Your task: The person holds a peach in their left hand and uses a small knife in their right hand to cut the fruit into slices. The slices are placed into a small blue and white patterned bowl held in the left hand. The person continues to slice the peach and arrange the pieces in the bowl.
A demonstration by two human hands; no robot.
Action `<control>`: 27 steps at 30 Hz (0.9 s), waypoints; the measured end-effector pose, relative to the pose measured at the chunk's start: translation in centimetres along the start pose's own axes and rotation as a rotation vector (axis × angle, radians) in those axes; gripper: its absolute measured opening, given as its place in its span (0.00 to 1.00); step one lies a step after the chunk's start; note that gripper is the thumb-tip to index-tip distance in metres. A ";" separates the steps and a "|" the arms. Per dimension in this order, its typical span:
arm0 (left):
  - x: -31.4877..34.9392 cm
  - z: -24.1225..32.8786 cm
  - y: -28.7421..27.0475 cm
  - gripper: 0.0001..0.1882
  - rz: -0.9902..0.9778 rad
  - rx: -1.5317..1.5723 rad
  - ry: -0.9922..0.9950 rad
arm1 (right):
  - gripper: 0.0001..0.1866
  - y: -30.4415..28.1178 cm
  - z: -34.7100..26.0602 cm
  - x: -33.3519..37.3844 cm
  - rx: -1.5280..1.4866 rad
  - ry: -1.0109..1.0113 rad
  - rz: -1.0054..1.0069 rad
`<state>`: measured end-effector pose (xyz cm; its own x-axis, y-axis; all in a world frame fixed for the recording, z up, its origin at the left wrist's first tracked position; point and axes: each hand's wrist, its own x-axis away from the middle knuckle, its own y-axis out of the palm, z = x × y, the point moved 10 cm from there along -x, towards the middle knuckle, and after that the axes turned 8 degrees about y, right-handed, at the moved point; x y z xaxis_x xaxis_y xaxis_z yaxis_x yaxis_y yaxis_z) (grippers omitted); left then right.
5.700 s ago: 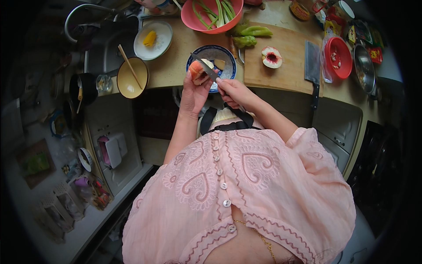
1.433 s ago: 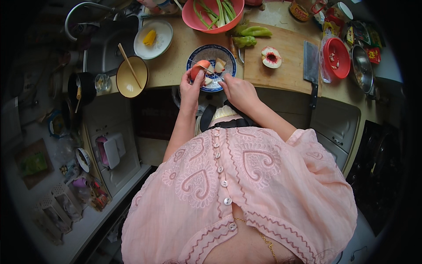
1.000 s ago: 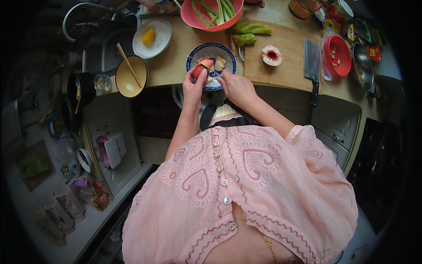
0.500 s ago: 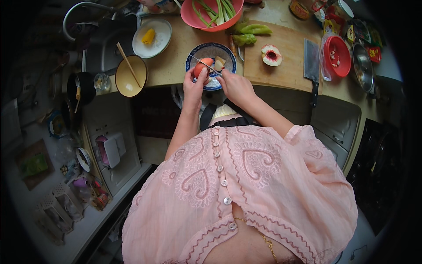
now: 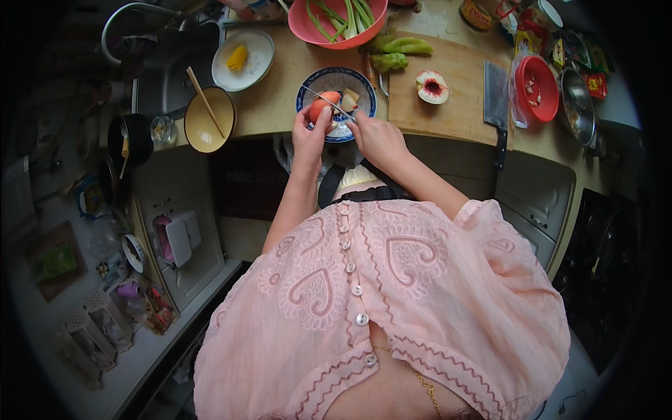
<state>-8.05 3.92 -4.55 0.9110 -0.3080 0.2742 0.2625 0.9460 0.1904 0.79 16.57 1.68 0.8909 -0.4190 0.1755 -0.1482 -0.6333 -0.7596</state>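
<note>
My left hand (image 5: pixel 308 138) is closed around a red-skinned peach piece (image 5: pixel 322 107), held over a blue-and-white plate (image 5: pixel 371 98). In my right hand (image 5: pixel 380 140) is a thin knife (image 5: pixel 339 108), its handle inside my fingers and its blade lying across the peach. Pale cut chunks (image 5: pixel 350 99) rest on the plate beneath. To the right, a halved peach (image 5: pixel 432 87) sits cut face up on the wooden cutting board (image 5: pixel 458 115), its centre dark red. My fingers hide part of the peach piece and of the plate's near side.
A cleaver (image 5: pixel 496 94) lies at the board's right edge, its handle past the counter edge. Green peppers (image 5: pixel 406 46) lie at the board's far left. A yellow bowl (image 5: pixel 197 129) with chopsticks and a white plate (image 5: pixel 262 52) stand left; a pink bowl (image 5: pixel 301 28) stands behind.
Hardly anything differs. The knife and both hands have shifted very slightly, with the peach piece still in my left hand.
</note>
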 end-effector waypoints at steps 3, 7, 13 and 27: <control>-0.3 -0.3 -0.5 0.25 0.002 -0.015 0.000 | 0.15 -0.3 -0.1 -0.1 0.007 0.002 0.000; -0.4 -0.4 -0.1 0.27 -0.048 -0.071 0.003 | 0.15 -0.2 0.0 -0.2 0.017 0.016 -0.004; -0.3 -0.1 -0.2 0.26 -0.029 -0.096 0.016 | 0.15 0.0 0.2 0.0 0.055 0.027 -0.019; -0.4 -0.3 -0.3 0.27 -0.033 -0.110 0.014 | 0.17 0.0 0.1 -0.3 0.074 0.027 -0.037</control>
<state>-8.41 3.82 -5.03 0.9054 -0.3385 0.2563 0.3252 0.9410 0.0941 0.53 16.79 1.59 0.8831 -0.4141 0.2206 -0.0823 -0.5996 -0.7960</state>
